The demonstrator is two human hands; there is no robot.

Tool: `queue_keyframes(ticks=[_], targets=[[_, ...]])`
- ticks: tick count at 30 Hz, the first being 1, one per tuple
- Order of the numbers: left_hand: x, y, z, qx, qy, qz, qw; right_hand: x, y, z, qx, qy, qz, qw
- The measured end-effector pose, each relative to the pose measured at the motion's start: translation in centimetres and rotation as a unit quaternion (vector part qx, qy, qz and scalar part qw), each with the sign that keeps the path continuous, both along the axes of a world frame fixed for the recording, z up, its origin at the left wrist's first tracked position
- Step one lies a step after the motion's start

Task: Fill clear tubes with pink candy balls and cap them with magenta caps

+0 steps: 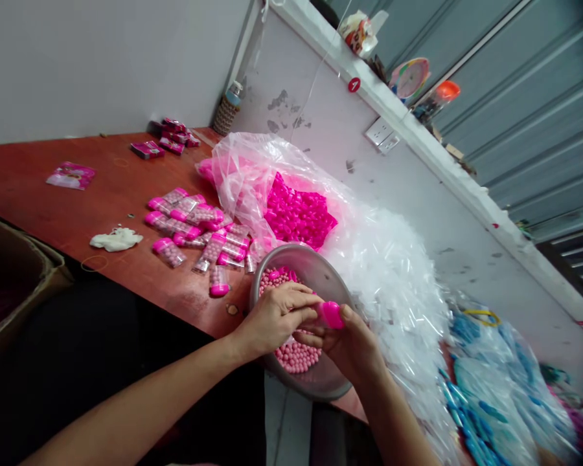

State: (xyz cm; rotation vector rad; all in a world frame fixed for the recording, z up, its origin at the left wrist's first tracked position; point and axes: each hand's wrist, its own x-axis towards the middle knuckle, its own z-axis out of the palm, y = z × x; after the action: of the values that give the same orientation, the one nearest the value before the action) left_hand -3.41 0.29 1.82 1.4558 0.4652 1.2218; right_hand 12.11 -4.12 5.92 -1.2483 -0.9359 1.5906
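Over a grey metal bowl [333, 278] I hold a small bottle with a bright pink cap [331, 315]. My left hand [274, 314] is closed around the bottle's body end, which its fingers mostly hide. My right hand [354, 346] grips the same bottle, its thumb against the pink cap and its fingers underneath. Pink beads [296, 358] lie in the bowl beneath my hands, with a few pink caps [284, 275] among them. To the left of the bowl is a loose pile of filled bead bottles [214, 246] with pink caps.
Behind the bowl, a clear plastic bag [272, 152] holds many pink caps [296, 210]. A big heap of clear plastic pieces [398, 291] spreads to the right, beyond it bags with blue items [495, 369]. A white crumpled cloth [116, 239] and cardboard box [17, 278] are left.
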Motion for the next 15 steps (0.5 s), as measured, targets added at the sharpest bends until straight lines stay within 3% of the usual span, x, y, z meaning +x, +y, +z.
queue_keyframes(ticks=[5,10,13,15], targets=[[0.0,-0.1,-0.4,-0.014,0.001,0.013,1.000,-1.1,0.3,-1.1,-0.004,0.025,-0.060,0.998],[0.1,0.0,-0.1,0.011,0.033,0.059,0.998,-1.5,1.2,-1.6,-0.032,0.026,-0.046,0.998],[-1.1,1.6,0.5,0.001,0.037,0.105,0.994,-0.8,2.4,-1.1,-0.014,-0.030,-0.001,0.999],[-2.7,3.7,0.3,-0.008,0.048,0.185,0.982,0.3,3.6,-0.9,0.040,-0.097,0.007,0.994]])
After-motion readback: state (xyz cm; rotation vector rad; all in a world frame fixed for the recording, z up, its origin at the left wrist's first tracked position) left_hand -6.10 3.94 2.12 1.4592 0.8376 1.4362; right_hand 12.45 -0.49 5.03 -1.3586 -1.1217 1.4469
